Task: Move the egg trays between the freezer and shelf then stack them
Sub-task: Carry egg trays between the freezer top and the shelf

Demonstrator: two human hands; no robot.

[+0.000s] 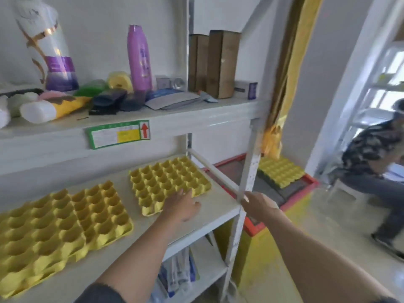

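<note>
The shelf board [209, 206] carries three egg trays. The right tray [168, 182] lies toward the board's right end, near the upright post [247, 184]. Left of it, apart, the middle tray [102, 213] overlaps the edge of the left tray [37, 237], which runs off the board's left end. The left hand [183, 207] rests on the right tray's front edge. The right hand [260, 205] is at the post. Right of the post and beyond the board, a fourth tray [281, 171] lies on the freezer [290, 193]. Above the board, an upper shelf [196, 119] holds bottles [140, 57] and boxes [220, 62].

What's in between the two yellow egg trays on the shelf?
Nothing: head view shows bare white shelf between the left egg tray and the right egg tray.
</note>
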